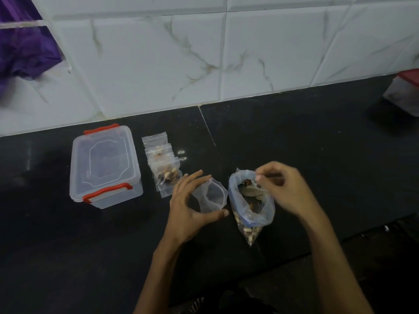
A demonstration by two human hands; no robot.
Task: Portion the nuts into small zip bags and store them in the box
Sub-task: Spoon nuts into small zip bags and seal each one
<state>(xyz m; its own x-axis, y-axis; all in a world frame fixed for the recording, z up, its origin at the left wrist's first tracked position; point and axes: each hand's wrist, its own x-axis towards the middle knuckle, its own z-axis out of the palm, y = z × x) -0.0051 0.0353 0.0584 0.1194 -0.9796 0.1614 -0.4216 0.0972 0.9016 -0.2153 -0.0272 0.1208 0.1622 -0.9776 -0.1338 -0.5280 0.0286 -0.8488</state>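
Reaching in from the lower edge of the view, both bare forearms stretch over the black counter point(294, 137). The left hand point(190, 211) lies with its palm turned toward the right, the fingers spread and gently curved, the thumb stretched out along the near side; between thumb and fingers it cradles a small zip bag point(212, 197), whose mouth stands open and which looks empty. The right hand point(285, 189) hovers just beside it over the large nut bag point(249, 205), wrist bent, fingers curled together; the fingertips point(258, 176) are bunched at the far rim of the bag's rolled-down blue mouth, but motion blur keeps me from telling whether they pinch the plastic, a nut, or nothing. Nuts point(248, 231) show through the lower tip of that bag, which rests on the counter pointing toward the person.

To the left of the hands, a short row of filled small bags point(164, 164) lies flat on the counter, overlapping one another. Further left stands the clear plastic box point(104, 166), its lid on and its red clasps at the near and far ends. Behind everything runs a white marbled tile wall point(204, 53).
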